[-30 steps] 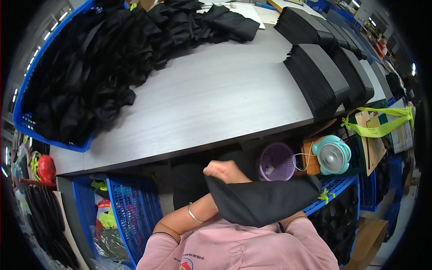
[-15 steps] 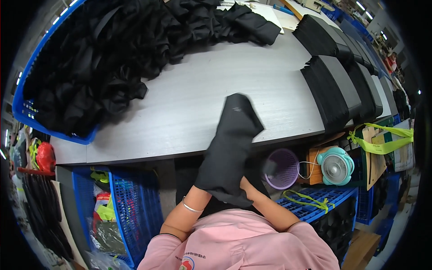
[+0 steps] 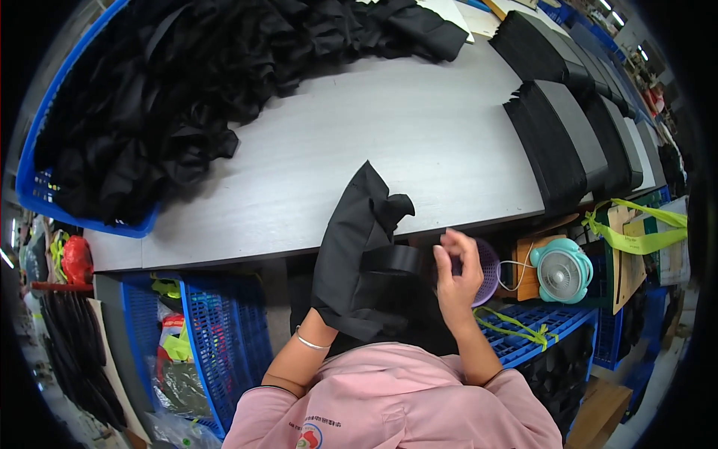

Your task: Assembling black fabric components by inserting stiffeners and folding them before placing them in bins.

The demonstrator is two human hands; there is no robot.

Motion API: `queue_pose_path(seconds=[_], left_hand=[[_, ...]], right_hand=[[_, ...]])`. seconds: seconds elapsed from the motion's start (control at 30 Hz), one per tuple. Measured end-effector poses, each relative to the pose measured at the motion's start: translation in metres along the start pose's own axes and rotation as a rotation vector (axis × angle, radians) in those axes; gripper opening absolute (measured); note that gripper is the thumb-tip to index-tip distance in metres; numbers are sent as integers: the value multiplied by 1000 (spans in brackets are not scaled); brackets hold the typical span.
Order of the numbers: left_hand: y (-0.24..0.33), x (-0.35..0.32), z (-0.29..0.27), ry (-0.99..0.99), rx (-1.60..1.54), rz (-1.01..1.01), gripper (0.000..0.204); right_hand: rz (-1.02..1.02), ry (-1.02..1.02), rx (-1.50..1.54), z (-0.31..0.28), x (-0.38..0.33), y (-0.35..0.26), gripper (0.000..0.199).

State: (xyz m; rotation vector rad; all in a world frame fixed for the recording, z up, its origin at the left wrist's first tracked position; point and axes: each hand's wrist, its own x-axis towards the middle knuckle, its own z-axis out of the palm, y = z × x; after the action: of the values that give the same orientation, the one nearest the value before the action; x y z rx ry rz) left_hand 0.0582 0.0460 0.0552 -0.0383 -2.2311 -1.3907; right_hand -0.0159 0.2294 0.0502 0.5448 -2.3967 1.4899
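A black fabric pouch (image 3: pixel 350 247) covers my left hand up to the wrist, just in front of the table edge. Its pointed top reaches over the tabletop, and a loose flap sticks out on its right. The cloth hides the fingers of my left hand, so their grip does not show. My right hand (image 3: pixel 458 275) is raised apart from the pouch, beside the purple mesh basket (image 3: pixel 488 275). Its thumb and fingers are apart, slightly curled, with nothing seen between them. A dark strip (image 3: pixel 393 260) hangs between the pouch and my right hand, somewhat blurred.
Crumpled black fabric pieces (image 3: pixel 149 112) heap over a blue crate (image 3: pixel 97 222) at the left of the grey table (image 3: pixel 321 150). Flat black stacks (image 3: pixel 550 146) stand at the right. Below are a turquoise fan (image 3: pixel 562 271) and a blue crate (image 3: pixel 196 352).
My right hand has come away from the black pouch and moved up and right. The pouch has turned on my left hand, its top now pointed and folded.
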Motion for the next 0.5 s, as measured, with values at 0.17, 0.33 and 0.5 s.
queue_pose_path(seconds=[0.17, 0.33, 0.5], left_hand=[[30, 18, 22, -201, 167, 66, 47], [8, -24, 17, -118, -102, -171, 45], [-38, -36, 3, -11, -120, -241, 44]], right_hand=[[-304, 50, -88, 14, 27, -10, 48], [-189, 95, 147, 10, 23, -5, 32], [214, -48, 174, -4, 20, -1, 8]])
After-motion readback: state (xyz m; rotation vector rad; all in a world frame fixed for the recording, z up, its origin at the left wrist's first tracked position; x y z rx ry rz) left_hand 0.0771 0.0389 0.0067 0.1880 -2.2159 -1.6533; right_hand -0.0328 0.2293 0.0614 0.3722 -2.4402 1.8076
